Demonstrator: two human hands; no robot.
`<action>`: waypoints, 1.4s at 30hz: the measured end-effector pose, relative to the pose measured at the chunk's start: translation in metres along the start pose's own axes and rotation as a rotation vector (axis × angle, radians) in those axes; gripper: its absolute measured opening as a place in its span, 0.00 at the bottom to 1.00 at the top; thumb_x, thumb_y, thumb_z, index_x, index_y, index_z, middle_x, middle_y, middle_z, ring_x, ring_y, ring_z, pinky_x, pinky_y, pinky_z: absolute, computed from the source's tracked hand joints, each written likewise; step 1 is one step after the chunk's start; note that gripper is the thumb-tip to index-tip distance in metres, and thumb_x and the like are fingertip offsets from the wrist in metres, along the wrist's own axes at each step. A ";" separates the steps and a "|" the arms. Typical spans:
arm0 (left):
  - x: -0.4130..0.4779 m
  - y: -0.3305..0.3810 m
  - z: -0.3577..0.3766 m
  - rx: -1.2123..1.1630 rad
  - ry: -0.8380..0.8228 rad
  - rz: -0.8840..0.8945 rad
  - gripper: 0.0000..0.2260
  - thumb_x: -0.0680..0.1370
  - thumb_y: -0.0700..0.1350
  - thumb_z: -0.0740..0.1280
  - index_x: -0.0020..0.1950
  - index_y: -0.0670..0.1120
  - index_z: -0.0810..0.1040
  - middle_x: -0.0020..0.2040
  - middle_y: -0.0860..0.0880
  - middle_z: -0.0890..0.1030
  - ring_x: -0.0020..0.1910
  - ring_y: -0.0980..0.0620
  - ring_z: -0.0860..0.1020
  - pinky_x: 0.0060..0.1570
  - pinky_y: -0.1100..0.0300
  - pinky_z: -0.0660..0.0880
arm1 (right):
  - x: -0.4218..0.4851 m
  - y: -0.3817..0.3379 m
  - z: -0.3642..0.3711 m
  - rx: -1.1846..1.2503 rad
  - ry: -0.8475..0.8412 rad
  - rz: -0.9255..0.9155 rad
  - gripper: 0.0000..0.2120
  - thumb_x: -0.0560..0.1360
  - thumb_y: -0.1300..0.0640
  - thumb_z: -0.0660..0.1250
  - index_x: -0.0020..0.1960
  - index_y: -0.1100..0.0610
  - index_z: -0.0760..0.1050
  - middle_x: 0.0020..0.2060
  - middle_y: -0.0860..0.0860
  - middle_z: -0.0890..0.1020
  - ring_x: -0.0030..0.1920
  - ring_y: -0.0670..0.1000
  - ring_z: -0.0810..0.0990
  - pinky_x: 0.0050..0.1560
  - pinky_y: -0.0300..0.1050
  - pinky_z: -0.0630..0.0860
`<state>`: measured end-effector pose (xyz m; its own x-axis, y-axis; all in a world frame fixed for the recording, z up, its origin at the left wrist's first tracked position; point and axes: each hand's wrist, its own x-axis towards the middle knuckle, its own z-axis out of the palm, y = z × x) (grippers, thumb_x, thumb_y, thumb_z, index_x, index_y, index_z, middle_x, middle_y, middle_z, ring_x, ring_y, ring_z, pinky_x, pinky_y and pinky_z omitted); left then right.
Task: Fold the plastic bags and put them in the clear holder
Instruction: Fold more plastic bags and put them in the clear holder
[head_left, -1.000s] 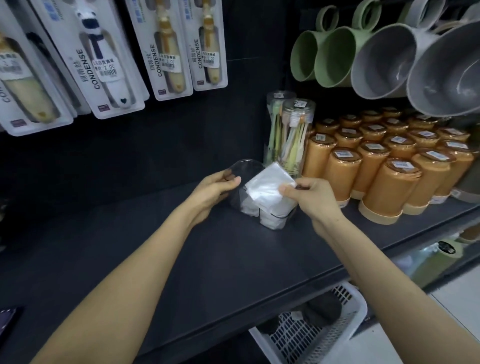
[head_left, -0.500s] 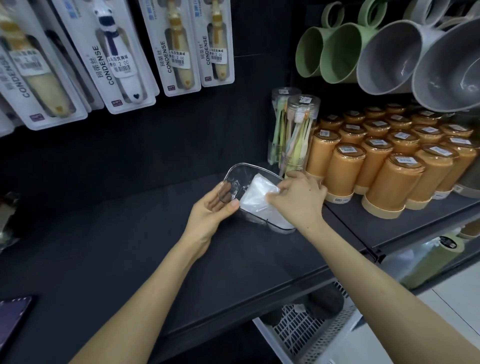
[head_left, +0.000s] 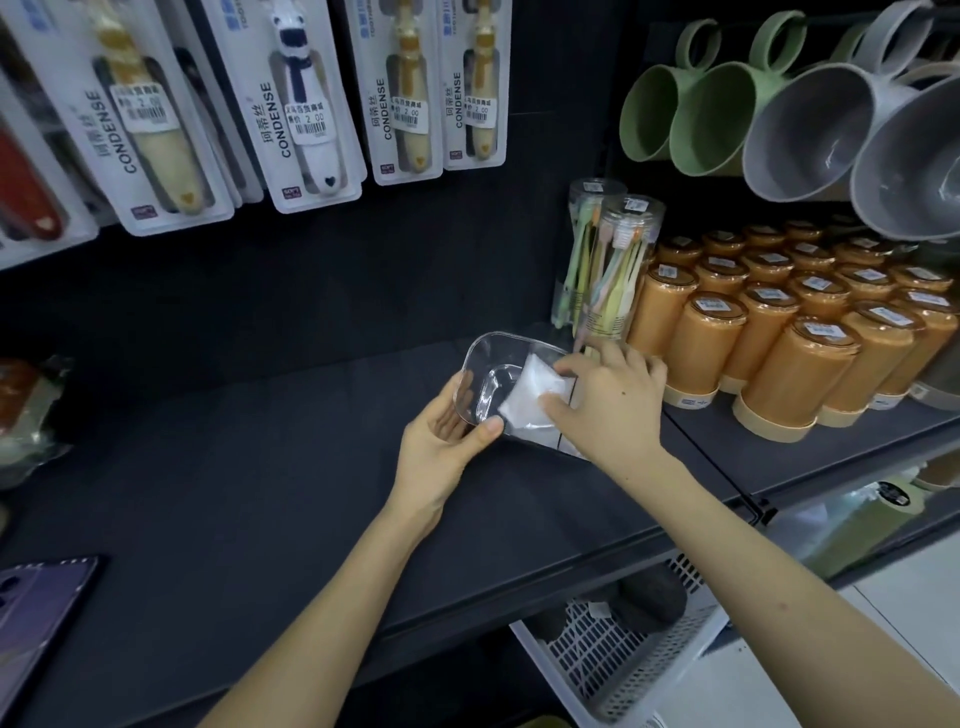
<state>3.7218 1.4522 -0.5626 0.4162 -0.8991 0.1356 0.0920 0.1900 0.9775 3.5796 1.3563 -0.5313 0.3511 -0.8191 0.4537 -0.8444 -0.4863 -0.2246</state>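
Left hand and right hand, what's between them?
The clear holder, with the folded plastic bag the right hand holds in it, in the head view.

The right hand covers the right half of the clear holder, so only a part of the folded plastic bag shows. Whether its fingers pinch the bag or only press on it, I cannot tell. The fingers of the left hand lie behind the holder's wall and show only dimly through it. At the left edge a purple phone is cut off, and the blurred packets above it cannot be identified. The grey mugs are cut by the top and right edges. Under the shelf the white basket is partly hidden, and the dark things in it are unclear. The labels on the orange containers are too small to read.
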 end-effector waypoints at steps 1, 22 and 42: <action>-0.001 0.001 0.000 0.000 -0.006 0.007 0.24 0.73 0.31 0.70 0.59 0.56 0.73 0.51 0.69 0.80 0.56 0.69 0.76 0.56 0.72 0.72 | -0.003 0.001 -0.004 0.021 0.038 -0.041 0.15 0.64 0.49 0.72 0.50 0.50 0.82 0.57 0.56 0.80 0.56 0.60 0.76 0.59 0.56 0.63; -0.006 0.010 0.004 0.021 -0.055 0.059 0.25 0.73 0.29 0.69 0.58 0.57 0.72 0.48 0.72 0.80 0.55 0.72 0.76 0.52 0.75 0.71 | 0.001 -0.006 -0.006 -0.314 -0.141 -0.108 0.24 0.63 0.38 0.75 0.53 0.50 0.82 0.68 0.58 0.70 0.69 0.63 0.65 0.71 0.68 0.45; 0.000 0.014 0.011 0.081 -0.072 0.101 0.26 0.72 0.33 0.73 0.62 0.57 0.72 0.55 0.70 0.79 0.62 0.65 0.74 0.66 0.65 0.69 | -0.005 0.003 -0.012 -0.263 0.071 0.017 0.25 0.55 0.40 0.80 0.44 0.55 0.84 0.64 0.61 0.74 0.66 0.67 0.69 0.68 0.73 0.50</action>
<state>3.7135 1.4505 -0.5471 0.3534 -0.9034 0.2428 -0.0217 0.2515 0.9676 3.5707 1.3631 -0.5241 0.3146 -0.7987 0.5130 -0.9293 -0.3692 -0.0048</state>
